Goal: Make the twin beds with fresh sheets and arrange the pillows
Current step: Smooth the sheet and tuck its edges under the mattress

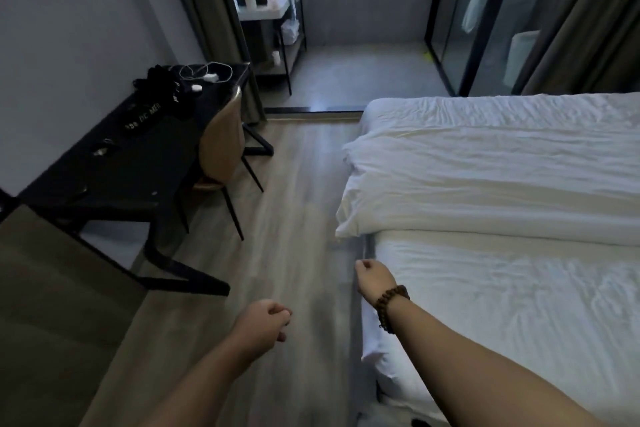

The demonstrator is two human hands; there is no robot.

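1. The left hand (265, 321) is clenched in a fist over the wooden floor (294, 201), with nothing in it.
2. The right hand (375, 276), a bead bracelet (391, 308) at its wrist, is curled; its fingertips are hidden, so a grasp cannot be told.
3. The bed (384, 364) starts just right of that hand, its white sheet (519, 305) wrinkled.
4. A folded white duvet (485, 191) lies across the bed, just beyond the right hand.
5. A dark worktop (114, 170) and a chair (221, 142) stand ahead-left of the left hand.

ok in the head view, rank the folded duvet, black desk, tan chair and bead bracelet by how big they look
1. folded duvet and black desk: close, can't split them
2. tan chair
3. bead bracelet, though nearest the camera
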